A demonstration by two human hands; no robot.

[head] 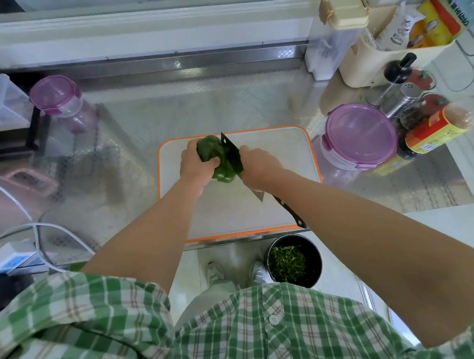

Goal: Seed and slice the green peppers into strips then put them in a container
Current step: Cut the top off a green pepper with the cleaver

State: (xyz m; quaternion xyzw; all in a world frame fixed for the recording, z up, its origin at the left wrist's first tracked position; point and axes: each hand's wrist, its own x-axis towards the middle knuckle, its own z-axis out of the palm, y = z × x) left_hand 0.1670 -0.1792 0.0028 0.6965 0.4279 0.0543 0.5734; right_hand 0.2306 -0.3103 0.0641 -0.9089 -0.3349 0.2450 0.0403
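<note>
A whole dark green pepper (223, 164) lies on the white cutting board (228, 209) with the orange rim. My left hand (195, 167) grips the pepper from the left, fingers curled round it. A knife (230, 151) with a black blade stands edge-down against the pepper's right side. My right hand (258, 166) grips the knife over the blade's back part. Its black handle sticks out toward me under my wrist. A round clear container with a purple lid (360, 137) stands shut just right of the board.
A black bin (293, 262) with green scraps stands on the floor below the counter's front edge. Sauce bottles and shakers (417, 112) crowd the right back. A purple-lidded jar (58, 97) stands at the left, and white cables (38, 233) lie front left.
</note>
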